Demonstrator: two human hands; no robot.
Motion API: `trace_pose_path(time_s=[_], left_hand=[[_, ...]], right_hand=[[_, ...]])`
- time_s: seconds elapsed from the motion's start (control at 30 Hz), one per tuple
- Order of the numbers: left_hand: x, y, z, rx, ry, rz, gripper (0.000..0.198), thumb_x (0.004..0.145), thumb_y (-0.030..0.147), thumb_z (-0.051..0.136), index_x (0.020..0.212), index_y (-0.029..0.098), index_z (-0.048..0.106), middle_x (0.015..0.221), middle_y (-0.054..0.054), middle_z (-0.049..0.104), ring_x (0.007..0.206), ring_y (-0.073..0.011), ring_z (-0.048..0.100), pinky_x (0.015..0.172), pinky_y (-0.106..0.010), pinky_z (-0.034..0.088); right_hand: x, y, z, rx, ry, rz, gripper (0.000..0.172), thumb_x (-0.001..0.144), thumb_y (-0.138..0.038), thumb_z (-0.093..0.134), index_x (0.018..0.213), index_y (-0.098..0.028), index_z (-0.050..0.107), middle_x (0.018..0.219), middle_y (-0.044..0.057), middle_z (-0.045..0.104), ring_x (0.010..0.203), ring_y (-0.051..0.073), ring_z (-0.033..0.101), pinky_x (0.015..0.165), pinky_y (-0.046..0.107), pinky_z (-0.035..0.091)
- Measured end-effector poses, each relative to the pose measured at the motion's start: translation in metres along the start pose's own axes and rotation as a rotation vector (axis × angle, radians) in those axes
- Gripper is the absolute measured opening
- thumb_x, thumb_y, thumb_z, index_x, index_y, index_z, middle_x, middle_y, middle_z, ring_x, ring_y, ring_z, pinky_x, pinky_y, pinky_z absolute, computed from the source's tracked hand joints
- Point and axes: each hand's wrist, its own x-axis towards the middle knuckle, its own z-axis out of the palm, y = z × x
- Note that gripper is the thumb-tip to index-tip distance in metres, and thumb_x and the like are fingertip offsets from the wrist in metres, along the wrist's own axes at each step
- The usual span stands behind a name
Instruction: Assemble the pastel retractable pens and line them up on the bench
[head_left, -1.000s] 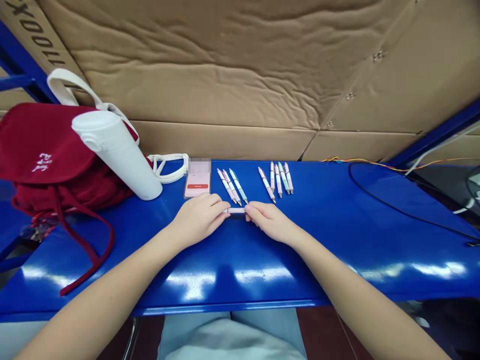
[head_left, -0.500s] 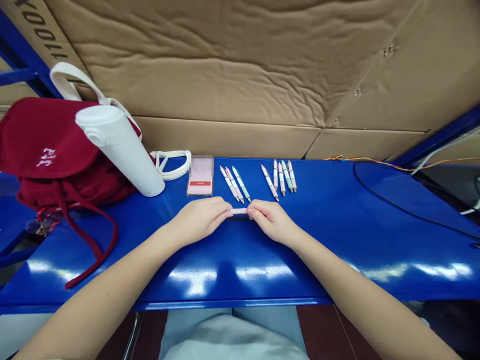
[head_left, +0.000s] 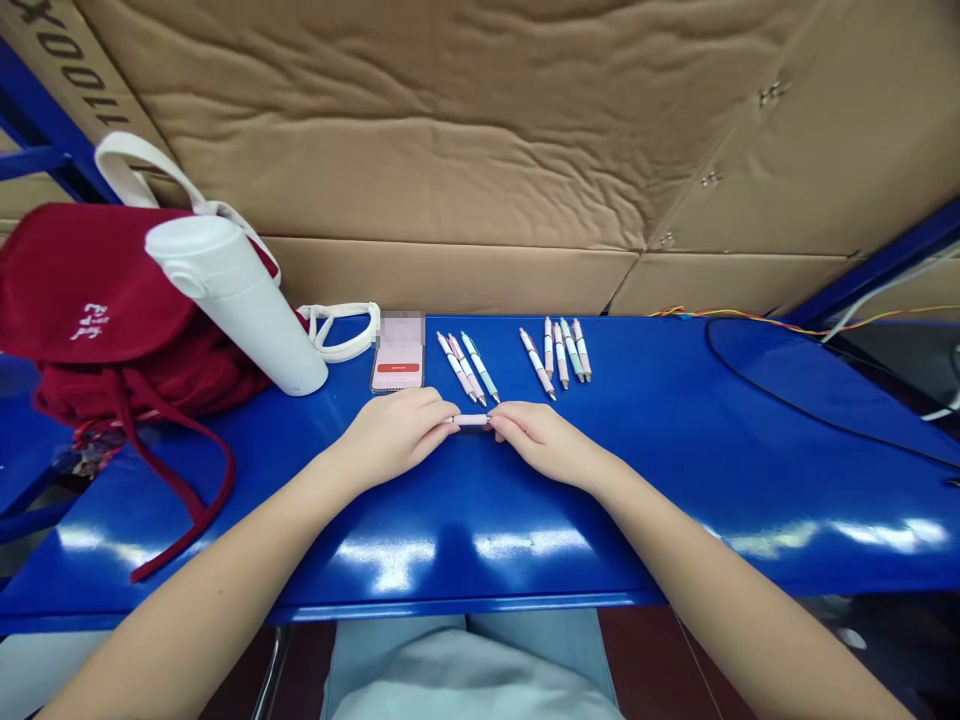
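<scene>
Pen (head_left: pixel 471 420) pinched between both hands, just below the phone (head_left: pixel 397 362)

We start at the far left of the phone, where a crimson drawstring bag (head_left: pixel 97 290) slumps on the blue table (head_left: pixel 637 450), a white flask (head_left: pixel 240 310) tilted against it and a white loop strap (head_left: pixel 337 330) lying just beside the phone. Moving right, we reach the left hand (head_left: pixel 394 437), curled, its fingertips (head_left: pixel 448 412) pressed on one end of the pale pink pen. That pen lies level, below and to the right of the phone, and the right hand (head_left: pixel 544 440) closes on its other end. Neither hand has let go. Further right of the phone, eight whole-looking pens lie ready in two groups: three pens (head_left: pixel 478 367), then five pens (head_left: pixel 561 355). Beyond them, thin orange-and-yellow wires (head_left: pixel 750 318) trail along the table's far edge.
</scene>
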Motion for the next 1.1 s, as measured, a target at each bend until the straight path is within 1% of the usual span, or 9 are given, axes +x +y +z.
trace_pose_path(time_s=[0.17,0.27,0.4,0.53,0.67,0.77,0.83,0.97,1.1], left_hand=[[0.0007,0.0024,-0.0022,0.032,-0.017,0.011,0.031,0.095,0.034,0.035,0.103,0.020,0.061,0.092,-0.005,0.063,0.083,-0.0155,0.060,0.069,-0.024,0.047],[0.0007,0.0019,-0.0025,0.017,-0.018,0.000,0.030,0.095,0.034,0.036,0.104,0.021,0.061,0.093,-0.004,0.062,0.083,-0.0156,0.060,0.070,-0.025,0.047],[0.0004,0.0012,-0.0026,0.018,-0.028,0.000,0.028,0.094,0.034,0.037,0.104,0.021,0.061,0.092,-0.004,0.063,0.084,-0.0160,0.060,0.070,-0.025,0.047],[0.0005,0.0008,-0.0028,-0.012,-0.045,-0.013,0.027,0.095,0.034,0.037,0.104,0.022,0.060,0.092,-0.002,0.064,0.083,-0.0154,0.060,0.072,-0.025,0.047],[0.0003,0.0004,-0.0029,-0.034,-0.060,-0.037,0.027,0.094,0.034,0.038,0.105,0.023,0.060,0.093,-0.002,0.064,0.085,-0.0150,0.061,0.074,-0.025,0.048],[-0.0001,0.0004,-0.0030,-0.024,-0.058,-0.038,0.028,0.095,0.033,0.037,0.106,0.023,0.061,0.094,-0.002,0.065,0.085,-0.0154,0.061,0.074,-0.025,0.048],[-0.0004,0.0005,-0.0028,-0.023,-0.052,-0.032,0.028,0.094,0.033,0.037,0.105,0.022,0.061,0.094,-0.003,0.065,0.085,-0.0156,0.061,0.073,-0.025,0.047],[-0.0007,0.0000,-0.0015,-0.031,-0.043,-0.025,0.027,0.094,0.033,0.038,0.104,0.023,0.061,0.092,-0.002,0.065,0.083,-0.0153,0.061,0.072,-0.025,0.047],[-0.0003,-0.0014,-0.0009,-0.023,-0.048,-0.018,0.026,0.093,0.032,0.039,0.104,0.022,0.061,0.091,-0.003,0.064,0.082,-0.0153,0.061,0.072,-0.025,0.047]], right_hand=[[-0.0003,0.0038,0.0016,0.003,0.038,-0.052,0.020,0.089,-0.033,0.045,0.090,-0.018,0.059,0.081,0.002,0.062,0.072,0.015,0.056,0.067,0.026,0.042],[-0.0004,0.0030,0.0009,0.012,0.044,-0.049,0.022,0.089,-0.036,0.047,0.097,-0.019,0.058,0.084,0.002,0.062,0.074,0.015,0.056,0.068,0.025,0.042],[-0.0002,0.0001,0.0020,-0.013,0.083,-0.049,0.024,0.092,-0.031,0.040,0.087,-0.020,0.060,0.083,0.002,0.063,0.076,0.015,0.057,0.071,0.026,0.041],[-0.0002,0.0014,0.0041,0.005,0.143,-0.021,0.013,0.086,-0.029,0.051,0.087,-0.019,0.059,0.076,0.001,0.060,0.066,0.013,0.053,0.062,0.024,0.040],[-0.0009,0.0056,0.0040,-0.021,0.194,-0.047,0.007,0.084,-0.023,0.052,0.083,-0.019,0.056,0.077,0.001,0.058,0.062,0.011,0.050,0.059,0.023,0.039],[-0.0016,0.0047,0.0025,0.006,0.180,-0.017,0.012,0.084,-0.028,0.054,0.093,-0.019,0.055,0.077,0.000,0.059,0.056,0.010,0.048,0.054,0.023,0.039],[-0.0016,0.0017,0.0015,0.021,0.146,-0.001,0.017,0.087,-0.033,0.051,0.097,-0.019,0.055,0.079,0.001,0.061,0.061,0.012,0.052,0.057,0.024,0.040],[-0.0004,-0.0022,0.0021,-0.022,0.110,-0.031,0.022,0.092,-0.029,0.041,0.084,-0.019,0.059,0.082,0.003,0.062,0.075,0.015,0.057,0.068,0.027,0.042],[0.0002,0.0003,0.0047,-0.005,0.130,-0.036,0.011,0.088,-0.026,0.050,0.086,-0.019,0.058,0.076,0.001,0.060,0.067,0.013,0.054,0.061,0.025,0.040]])
